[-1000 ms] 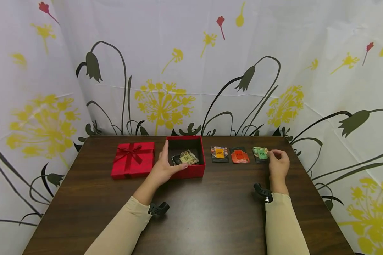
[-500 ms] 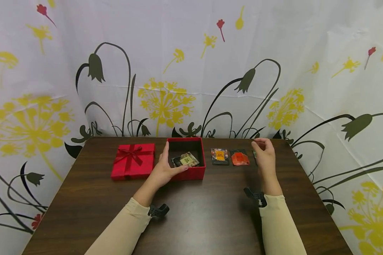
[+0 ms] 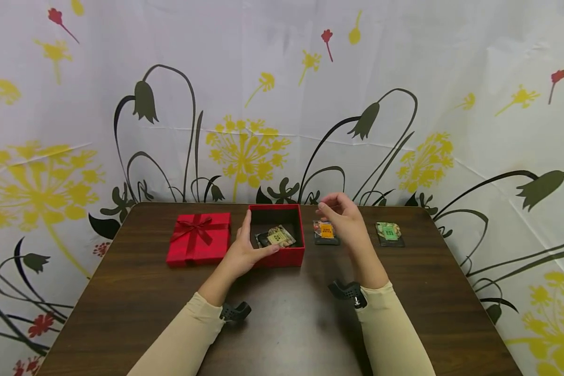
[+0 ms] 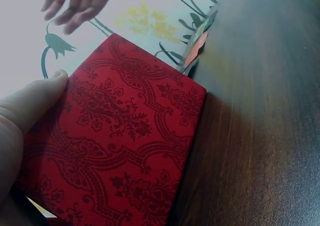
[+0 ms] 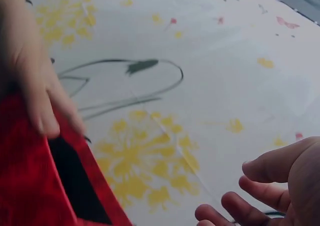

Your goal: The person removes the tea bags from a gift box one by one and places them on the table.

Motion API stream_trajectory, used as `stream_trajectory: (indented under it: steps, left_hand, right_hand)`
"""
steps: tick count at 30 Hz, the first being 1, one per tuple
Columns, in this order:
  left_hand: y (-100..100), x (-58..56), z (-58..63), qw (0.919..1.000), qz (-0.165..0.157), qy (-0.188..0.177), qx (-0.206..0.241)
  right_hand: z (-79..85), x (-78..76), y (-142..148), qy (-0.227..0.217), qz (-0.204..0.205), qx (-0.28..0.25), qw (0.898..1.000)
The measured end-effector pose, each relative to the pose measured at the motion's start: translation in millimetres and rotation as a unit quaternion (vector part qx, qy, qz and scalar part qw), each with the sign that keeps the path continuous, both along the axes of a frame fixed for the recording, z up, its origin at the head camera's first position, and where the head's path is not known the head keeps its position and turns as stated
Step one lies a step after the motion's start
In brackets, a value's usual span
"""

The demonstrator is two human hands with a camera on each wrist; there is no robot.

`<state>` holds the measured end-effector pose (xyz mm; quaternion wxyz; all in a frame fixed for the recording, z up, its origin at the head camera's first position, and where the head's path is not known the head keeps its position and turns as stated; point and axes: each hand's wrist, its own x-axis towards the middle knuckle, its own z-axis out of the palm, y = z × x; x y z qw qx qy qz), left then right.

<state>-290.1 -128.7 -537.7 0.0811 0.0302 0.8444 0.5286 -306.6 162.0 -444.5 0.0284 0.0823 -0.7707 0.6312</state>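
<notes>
My left hand [image 3: 243, 254] grips the near left corner of an open red gift box [image 3: 282, 257], thumb at the front rim. The box's patterned wall [image 4: 120, 131] fills much of the left wrist view. A dark packet with a yellow-green label [image 3: 277, 238] lies inside it. My right hand [image 3: 345, 216] hovers right of the box with loosely bent fingers and holds nothing. Partly behind it lies a packet with an orange-yellow label [image 3: 326, 231]. In the left wrist view an orange-red packet [image 4: 196, 50] shows; the right hand hides it in the head view.
Left of the box lies a red lid [image 3: 199, 240] with a ribbon bow. A green-labelled packet [image 3: 389, 233] lies farther right on the dark wooden table [image 3: 282, 324]. A flower-printed curtain [image 3: 282, 78] hangs behind the far edge.
My right hand has moved left from the green-labelled packet, past the orange-red one, and now hovers close to the box. The left hand has stayed on the box.
</notes>
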Motion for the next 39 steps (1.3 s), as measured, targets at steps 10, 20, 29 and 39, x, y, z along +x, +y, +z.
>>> stream_trajectory:
  steps: [10,20,29,39]
  left_hand:
    - [3.2,1.1,2.7,1.0000,-0.003,0.000,0.006]
    - [-1.2,-1.1,3.1,0.9999,-0.008,0.006,0.004]
    - [-2.1,-0.3,2.9,0.9999,-0.012,-0.007,0.006]
    - [-1.7,0.1,0.8,0.9999,-0.012,0.003,0.004]
  right_hand:
    - [11.7,-6.8,-38.5,-0.013,0.074,0.060,0.995]
    - [11.9,-27.4,-78.6,-0.093,0.129,0.193,0.968]
    - [0.5,-51.8,-103.2,-0.120,0.155,0.383,0.903]
    - [-9.1,-65.1,-116.9,-0.122,0.164,0.477,0.855]
